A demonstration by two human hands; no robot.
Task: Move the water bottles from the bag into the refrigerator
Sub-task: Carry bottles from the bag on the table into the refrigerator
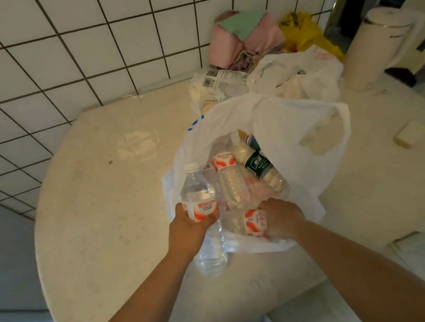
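A white plastic bag [296,120] lies open on a round beige table [102,205]. Several clear water bottles lie inside it, most with red-and-white labels, one with a green label [260,166]. My left hand [188,229] is shut on a clear bottle with a red-and-white label [196,190], holding it upright at the bag's left edge, outside the opening. My right hand [280,219] is shut on another red-labelled bottle [255,223] lying at the bag's near rim. The refrigerator is not in view.
Behind the bag lie another white plastic bag [303,75], a barcoded package [217,80], pink and green cloths [245,34] and a yellow bag [302,31]. A cream bin [376,48] stands at right. A white tiled wall [51,47] borders the table.
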